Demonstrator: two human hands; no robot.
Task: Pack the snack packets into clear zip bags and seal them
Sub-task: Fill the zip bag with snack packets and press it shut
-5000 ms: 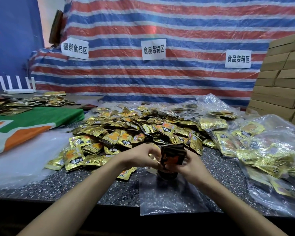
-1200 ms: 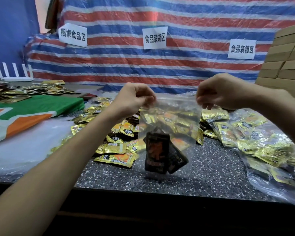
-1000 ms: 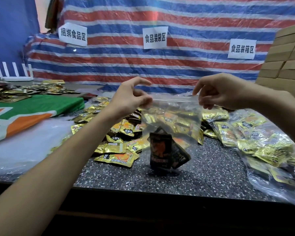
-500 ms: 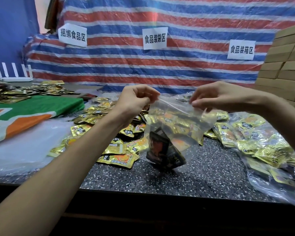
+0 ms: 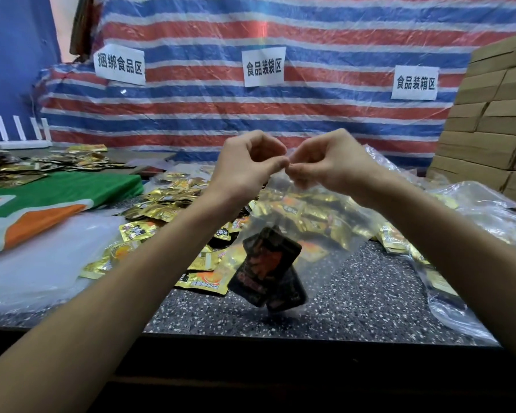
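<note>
Inside the clear zip bag [image 5: 313, 225] sit dark snack packets [image 5: 265, 263].

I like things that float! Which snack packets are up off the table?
The black packets, hanging inside the clear zip bag held above the table. The gold packets all lie on it.
</note>
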